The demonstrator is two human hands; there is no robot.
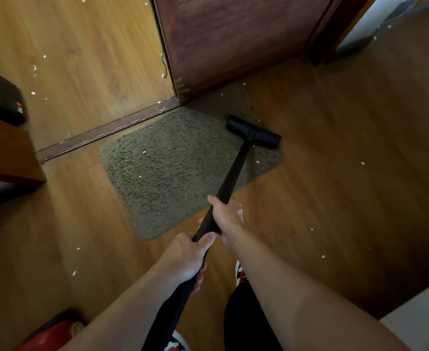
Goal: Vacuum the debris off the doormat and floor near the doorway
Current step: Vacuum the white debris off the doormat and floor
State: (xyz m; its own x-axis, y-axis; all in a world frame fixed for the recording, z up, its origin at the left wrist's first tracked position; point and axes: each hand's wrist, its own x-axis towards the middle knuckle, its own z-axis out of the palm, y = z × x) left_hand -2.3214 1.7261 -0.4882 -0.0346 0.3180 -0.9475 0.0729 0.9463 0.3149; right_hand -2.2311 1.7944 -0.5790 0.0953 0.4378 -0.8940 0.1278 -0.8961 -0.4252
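Both hands grip black vacuum wand (232, 171): right hand (227, 216) wrapped round it higher up, left hand (188, 259) curled round it just below. Nozzle head (253, 132) sits on far right part of doormat (162, 171), near door (233, 39). White debris bits (140, 176) on mat and wood floor (347, 198)

Both forearms reach forward, the right hand (227, 219) and, just behind it, the left hand (185, 259) each curled round the black wand (233, 169).
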